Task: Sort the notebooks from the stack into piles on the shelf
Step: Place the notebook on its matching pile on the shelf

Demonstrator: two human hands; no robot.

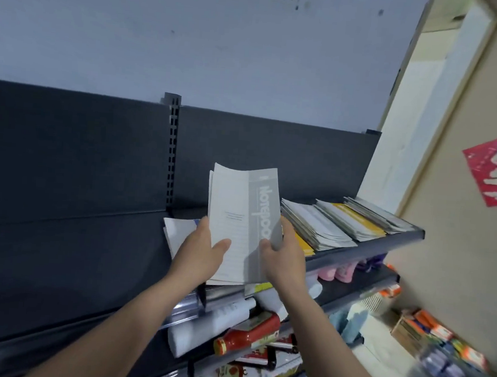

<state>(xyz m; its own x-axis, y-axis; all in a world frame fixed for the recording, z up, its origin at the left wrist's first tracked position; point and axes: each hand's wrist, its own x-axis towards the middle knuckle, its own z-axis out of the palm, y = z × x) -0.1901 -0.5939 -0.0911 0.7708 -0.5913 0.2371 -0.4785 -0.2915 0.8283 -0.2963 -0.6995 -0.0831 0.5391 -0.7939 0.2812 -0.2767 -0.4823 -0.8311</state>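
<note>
Notebook (239, 217) pinched near bottom by left hand (198, 252), right hand (285, 255); fingers behind cover hidden; stack (176, 232) beneath mostly covered.

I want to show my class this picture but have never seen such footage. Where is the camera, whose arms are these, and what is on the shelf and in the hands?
No machine here: a person wears a camera on the head, so the one picture looks forward and down along their own bare arms. The left hand and the right hand together grip a grey notebook, which stands nearly upright over the dark shelf. To its right, piles of notebooks lie flat on that shelf, some with yellow covers. On a lower shelf lies a red sauce bottle among other goods.
</note>
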